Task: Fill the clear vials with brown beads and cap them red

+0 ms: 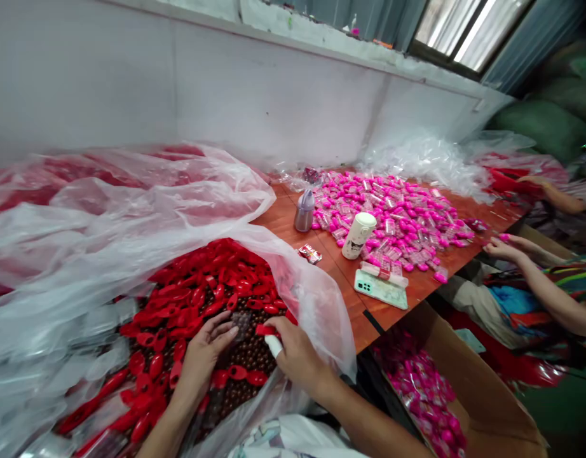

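Left hand (204,351) grasping small clear plastic container of dark brown beads (242,323), over layer of round, glossy brown beads (252,353) in translucent white plastic bag (316,296) at left end of reddish-brown wooden desk (332,272). Right hand (297,353), one finger wrapped in white, pinching small red plastic piece (263,329) just beside container. Red spoon-shaped plastic pieces (231,270) heaped toward bag's far edge. Pale green phone (388,296) near desk's near edge; pink-capped clear plastic containers (393,200) piled beyond.

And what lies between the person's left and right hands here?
In the head view, a small clear plastic container at the left hand, then loose brown beads toward the right hand.
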Available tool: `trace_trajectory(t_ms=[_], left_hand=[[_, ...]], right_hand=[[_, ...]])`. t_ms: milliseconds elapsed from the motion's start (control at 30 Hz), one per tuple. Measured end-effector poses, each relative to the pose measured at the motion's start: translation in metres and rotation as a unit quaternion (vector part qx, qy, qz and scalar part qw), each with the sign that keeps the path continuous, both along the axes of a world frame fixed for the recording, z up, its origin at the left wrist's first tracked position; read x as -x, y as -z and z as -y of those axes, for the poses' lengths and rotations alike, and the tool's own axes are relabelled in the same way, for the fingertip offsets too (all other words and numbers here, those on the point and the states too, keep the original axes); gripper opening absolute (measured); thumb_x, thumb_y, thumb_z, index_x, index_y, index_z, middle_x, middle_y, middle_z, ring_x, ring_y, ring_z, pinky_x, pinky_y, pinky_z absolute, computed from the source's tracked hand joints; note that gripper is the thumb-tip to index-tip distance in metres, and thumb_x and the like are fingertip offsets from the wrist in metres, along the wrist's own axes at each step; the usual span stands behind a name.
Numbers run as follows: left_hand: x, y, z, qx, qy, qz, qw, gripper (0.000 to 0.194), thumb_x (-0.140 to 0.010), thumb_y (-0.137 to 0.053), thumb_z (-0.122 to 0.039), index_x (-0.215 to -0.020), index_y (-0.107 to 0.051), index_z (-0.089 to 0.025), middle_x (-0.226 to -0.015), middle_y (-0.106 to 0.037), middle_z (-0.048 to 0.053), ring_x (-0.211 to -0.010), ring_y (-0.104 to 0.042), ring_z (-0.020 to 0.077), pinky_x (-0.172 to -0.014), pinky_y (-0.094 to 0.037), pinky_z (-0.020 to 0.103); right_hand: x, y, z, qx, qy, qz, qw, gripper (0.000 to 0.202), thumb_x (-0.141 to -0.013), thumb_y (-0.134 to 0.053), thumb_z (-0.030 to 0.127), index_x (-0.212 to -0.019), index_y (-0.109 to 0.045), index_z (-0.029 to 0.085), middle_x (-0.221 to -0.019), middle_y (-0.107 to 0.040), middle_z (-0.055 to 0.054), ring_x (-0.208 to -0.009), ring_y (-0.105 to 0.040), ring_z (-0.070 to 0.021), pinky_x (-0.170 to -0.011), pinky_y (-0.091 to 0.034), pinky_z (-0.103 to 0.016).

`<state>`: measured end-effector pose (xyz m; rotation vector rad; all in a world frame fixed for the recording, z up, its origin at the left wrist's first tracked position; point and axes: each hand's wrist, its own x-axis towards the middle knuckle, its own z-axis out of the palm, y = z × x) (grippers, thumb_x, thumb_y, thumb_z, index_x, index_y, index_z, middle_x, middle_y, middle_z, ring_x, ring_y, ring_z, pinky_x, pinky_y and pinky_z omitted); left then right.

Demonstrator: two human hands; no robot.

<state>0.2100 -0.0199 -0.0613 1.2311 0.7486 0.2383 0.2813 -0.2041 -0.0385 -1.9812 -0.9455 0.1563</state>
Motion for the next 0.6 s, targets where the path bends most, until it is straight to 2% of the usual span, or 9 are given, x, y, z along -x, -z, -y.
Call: trace_trajectory(t_ms=[100,333,433,500,600], left_hand=[[0.013,-0.008,0.005,0.019,-0.034,0.009,0.999,0.065,-0.054,-0.08,-0.03,-0.114,-0.058,-0.02,-0.091,-0.065,0.001,-0.079,-0.064,0.0151,-0.073,-0.051,0.027],[0.045,-0.02,0.017,0.086,-0.06,0.059,0.993,0.05,-0.059,-0.077,-0.026,-0.105,-0.064,-0.015,-0.102,-0.067,0.008,-0.085,-0.063,0.0177,-0.079,-0.049,0.031],[0.054,-0.025,0.023,0.129,-0.062,0.08,0.986,0.046,-0.061,-0.076,-0.021,-0.105,-0.064,-0.014,-0.101,-0.067,0.009,-0.084,-0.063,0.0171,-0.081,-0.049,0.033],[0.059,-0.027,0.027,0.156,-0.06,0.096,0.981,0.044,-0.062,-0.076,-0.019,-0.105,-0.063,-0.014,-0.102,-0.066,0.009,-0.086,-0.063,0.0176,-0.083,-0.049,0.034],[0.063,-0.027,0.029,0.174,-0.065,0.115,0.976,0.041,-0.062,-0.076,-0.018,-0.102,-0.063,-0.014,-0.1,-0.066,0.009,-0.088,-0.063,0.0183,-0.082,-0.05,0.035]], right_hand=[[0.004,0.001,-0.001,-0.046,0.014,-0.065,0.997,0.03,-0.089,-0.041,0.019,-0.117,-0.051,0.023,-0.111,-0.063,-0.005,-0.101,-0.059,-0.0172,-0.089,-0.047,-0.034],[0.007,0.006,-0.008,-0.076,-0.014,-0.146,0.986,0.026,-0.088,-0.045,0.033,-0.106,-0.061,0.023,-0.11,-0.061,-0.006,-0.106,-0.055,-0.0215,-0.093,-0.043,-0.041],[0.008,0.009,-0.012,-0.08,-0.005,-0.235,0.969,0.034,-0.086,-0.046,0.039,-0.115,-0.057,0.024,-0.098,-0.064,-0.005,-0.085,-0.06,-0.0201,-0.071,-0.051,-0.034],[0.008,0.011,-0.014,-0.089,-0.01,-0.324,0.942,0.04,-0.086,-0.046,0.04,-0.122,-0.051,0.023,-0.081,-0.063,-0.003,-0.064,-0.058,-0.0164,-0.052,-0.048,-0.028],[0.008,0.013,-0.018,-0.109,-0.023,-0.426,0.898,0.045,-0.083,-0.051,0.041,-0.123,-0.05,0.021,-0.067,-0.057,0.001,-0.05,-0.048,-0.0123,-0.043,-0.039,-0.023]])
